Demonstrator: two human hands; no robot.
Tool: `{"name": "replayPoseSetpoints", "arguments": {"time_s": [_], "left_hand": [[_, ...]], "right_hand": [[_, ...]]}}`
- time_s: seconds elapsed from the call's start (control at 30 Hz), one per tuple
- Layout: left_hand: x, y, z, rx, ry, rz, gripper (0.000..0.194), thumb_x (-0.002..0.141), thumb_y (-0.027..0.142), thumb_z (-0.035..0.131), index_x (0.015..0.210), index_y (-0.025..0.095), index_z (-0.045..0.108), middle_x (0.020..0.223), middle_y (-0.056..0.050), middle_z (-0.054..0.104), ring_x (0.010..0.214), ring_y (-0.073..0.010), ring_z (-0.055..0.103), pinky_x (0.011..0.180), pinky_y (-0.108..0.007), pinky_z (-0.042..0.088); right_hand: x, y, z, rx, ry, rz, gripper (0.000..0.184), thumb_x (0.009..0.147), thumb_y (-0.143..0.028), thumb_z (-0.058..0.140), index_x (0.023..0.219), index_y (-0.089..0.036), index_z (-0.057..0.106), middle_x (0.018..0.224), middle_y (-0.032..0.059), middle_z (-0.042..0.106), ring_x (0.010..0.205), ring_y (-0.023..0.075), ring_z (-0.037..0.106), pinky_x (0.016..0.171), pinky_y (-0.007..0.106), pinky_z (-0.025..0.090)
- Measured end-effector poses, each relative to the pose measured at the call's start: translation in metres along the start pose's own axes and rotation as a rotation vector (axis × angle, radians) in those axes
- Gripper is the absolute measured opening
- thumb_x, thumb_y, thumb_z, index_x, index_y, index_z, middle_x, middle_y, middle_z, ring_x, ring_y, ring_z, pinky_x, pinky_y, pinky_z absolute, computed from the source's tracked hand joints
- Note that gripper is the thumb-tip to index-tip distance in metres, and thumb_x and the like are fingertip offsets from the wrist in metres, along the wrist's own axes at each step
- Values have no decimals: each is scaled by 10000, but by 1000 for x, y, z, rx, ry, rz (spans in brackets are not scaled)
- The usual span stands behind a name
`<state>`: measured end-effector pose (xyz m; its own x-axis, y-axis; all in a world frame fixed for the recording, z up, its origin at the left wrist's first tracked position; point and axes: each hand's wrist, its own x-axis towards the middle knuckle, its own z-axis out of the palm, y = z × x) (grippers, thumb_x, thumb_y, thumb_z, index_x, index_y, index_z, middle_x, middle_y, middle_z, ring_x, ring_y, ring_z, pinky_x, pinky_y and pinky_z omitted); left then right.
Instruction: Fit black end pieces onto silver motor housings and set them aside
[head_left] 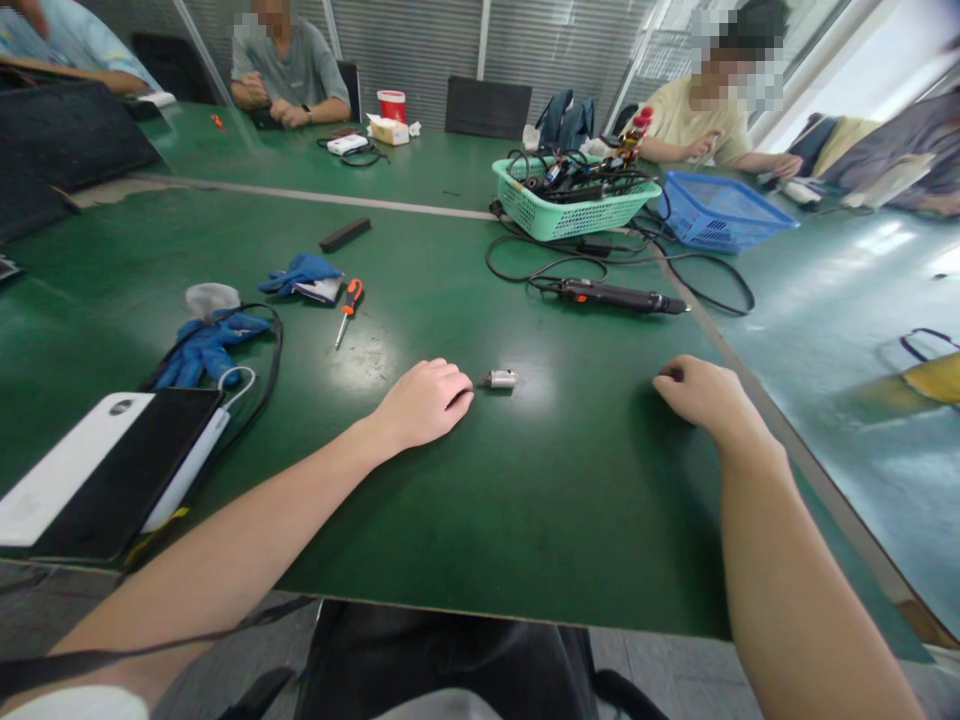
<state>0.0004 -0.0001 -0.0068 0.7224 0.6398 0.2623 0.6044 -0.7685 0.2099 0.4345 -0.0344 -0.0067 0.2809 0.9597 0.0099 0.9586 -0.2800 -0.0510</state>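
1. Nearest the camera, a bare left forearm [247, 520] crosses the near edge of a dark green desk [525, 530] from the lower left, above black trousers [442, 660].
2. At the desk's left edge lies a flat black-and-white rectangular device [112, 470], with a white cable [236, 385] and a looped black cord [274, 350] beside it. Crumpled blue gloves [210, 350] lie just beyond.
3. Further in sits a screwdriver with an orange-and-black handle [349, 297], its steel shaft pointing toward the near edge.
4. Mid-desk, the left hand [424, 405] rests palm down with its fingers gently curled, gripping nothing. Just beside it lies a small silver metal cylinder [499, 378], on its side.
5. Toward the right edge, the right hand [705, 392] rests loosely curled and empty, well apart from the cylinder.
6. Along the far side, a mint-green plastic basket of black cables [574, 210] stands between a black corded rotary tool [615, 296] and a blue plastic basket [720, 210]. Beyond them, a co-worker in a grey T-shirt [289, 70] sits on the left, and another in a pale yellow shirt [697, 125] sits on the right.
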Motion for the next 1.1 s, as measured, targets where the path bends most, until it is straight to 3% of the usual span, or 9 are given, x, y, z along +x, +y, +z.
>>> {"name": "replayPoseSetpoints", "arguments": {"time_s": [0.3,0.43,0.57,0.67,0.77,0.93,1.1], "left_hand": [[-1,1,1,-14,-4,2,224,1008,263,479,950,170,674,900,-59,669,857,-200,575,830,-350,458],[-1,2,1,-5,5,0,206,1003,258,488,948,172,667,903,-56,676,854,-203,576,805,-349,450],[0,3,2,4,4,-7,202,1003,259,490,960,173,668,917,-58,679,868,-206,581,815,-352,450],[0,3,2,13,-3,-9,206,1009,266,486,983,171,668,930,-61,680,881,-210,585,826,-358,452],[0,3,2,21,-10,-1,213,1014,272,479,994,168,665,930,-64,679,893,-214,589,829,-362,454],[1,4,4,16,-13,5,217,1015,274,471,989,171,661,926,-65,678,881,-213,590,821,-364,453],[3,7,4,-1,-22,13,216,1013,274,471,998,174,662,934,-65,679,890,-214,594,821,-365,453]], "right_hand": [[-3,-6,1,46,26,16,309,815,-361,580,994,-159,731,939,170,722,901,340,666,815,445,490],[-15,-35,-10,82,248,-10,310,837,-351,576,1014,-152,735,964,172,716,919,338,665,848,474,513],[-42,-106,-14,266,420,-355,282,914,-282,534,1103,-158,703,1039,150,709,1033,327,647,971,497,510],[-63,-159,-7,375,375,-655,345,966,-258,515,1277,-163,632,1254,167,659,1192,328,593,1051,508,494],[-74,-186,5,394,273,-821,448,988,-249,516,1428,-163,516,1445,178,556,1315,333,524,1105,526,471],[-71,-188,19,424,246,-806,381,993,-254,538,1363,-167,562,1257,169,626,1168,324,596,1032,509,525],[-72,-184,14,470,226,-820,307,940,-170,551,1239,-189,618,1129,136,629,1066,295,614,975,464,544]]}}
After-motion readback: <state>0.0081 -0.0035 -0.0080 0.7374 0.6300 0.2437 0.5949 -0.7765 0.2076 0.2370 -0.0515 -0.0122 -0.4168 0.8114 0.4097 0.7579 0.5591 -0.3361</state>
